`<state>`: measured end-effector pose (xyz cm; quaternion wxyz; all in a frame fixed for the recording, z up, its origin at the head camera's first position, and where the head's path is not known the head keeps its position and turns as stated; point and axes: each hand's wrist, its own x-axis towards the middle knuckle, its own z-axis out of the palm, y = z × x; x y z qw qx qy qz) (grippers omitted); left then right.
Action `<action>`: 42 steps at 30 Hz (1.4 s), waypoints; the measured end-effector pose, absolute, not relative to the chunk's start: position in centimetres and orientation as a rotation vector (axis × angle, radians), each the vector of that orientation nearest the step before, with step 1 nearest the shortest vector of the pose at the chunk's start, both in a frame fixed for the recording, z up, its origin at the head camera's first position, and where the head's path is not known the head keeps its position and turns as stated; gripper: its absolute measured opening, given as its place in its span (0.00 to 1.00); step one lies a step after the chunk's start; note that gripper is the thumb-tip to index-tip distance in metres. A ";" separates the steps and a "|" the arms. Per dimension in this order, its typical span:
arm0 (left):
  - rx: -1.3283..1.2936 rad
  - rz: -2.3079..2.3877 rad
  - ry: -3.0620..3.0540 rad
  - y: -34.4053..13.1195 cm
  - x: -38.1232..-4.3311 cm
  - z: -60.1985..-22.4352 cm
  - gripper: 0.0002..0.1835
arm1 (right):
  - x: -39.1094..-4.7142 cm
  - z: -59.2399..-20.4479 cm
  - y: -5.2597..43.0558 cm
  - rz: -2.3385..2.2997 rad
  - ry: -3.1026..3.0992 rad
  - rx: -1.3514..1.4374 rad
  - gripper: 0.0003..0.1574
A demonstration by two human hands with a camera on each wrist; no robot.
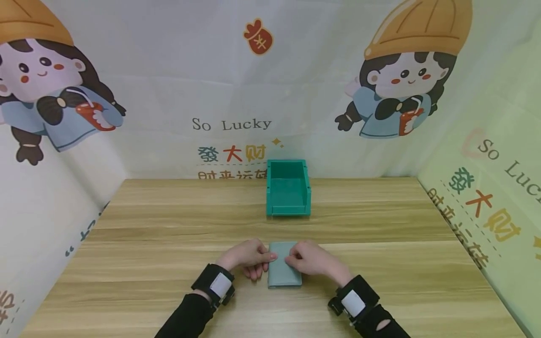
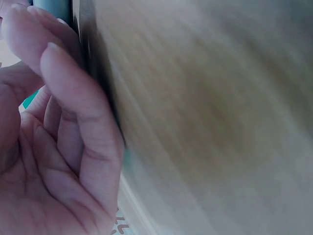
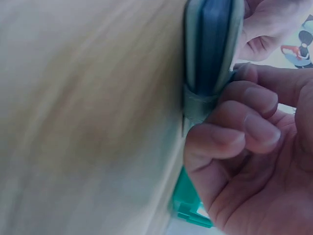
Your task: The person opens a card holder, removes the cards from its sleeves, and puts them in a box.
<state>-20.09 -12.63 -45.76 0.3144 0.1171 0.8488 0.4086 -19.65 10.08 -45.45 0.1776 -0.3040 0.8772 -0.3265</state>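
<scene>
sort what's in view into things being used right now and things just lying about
In use:
pale blue booklet-like item
left hand, touching its left side
right hand, touching its right side
wooden table, beneath it

Apparently idle:
green bin, untouched behind it
printed backdrop, just scenery

Spreads wide as a tabletop [image 1: 169,220] of light brown wood, with darker grain running from side to side. Carries a green bin [image 1: 289,211] near the middle of the far edge, upright and open at the top. Bears also, nearer and apart from the bin, a small pale blue notebook [image 1: 282,276], lying flat.
</scene>
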 end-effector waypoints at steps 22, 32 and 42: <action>0.297 1.054 2.257 -12.8 -20.2 -45.6 0.25 | -19.9 -46.7 11.0 -1.104 2.408 -1.002 0.25; 0.291 1.046 2.268 -12.6 -20.0 -45.5 0.25 | -19.8 -47.0 11.4 -1.163 2.375 -0.980 0.25; 0.292 1.025 2.263 -12.5 -20.2 -45.5 0.25 | -19.3 -46.8 13.0 -1.309 2.307 -0.867 0.23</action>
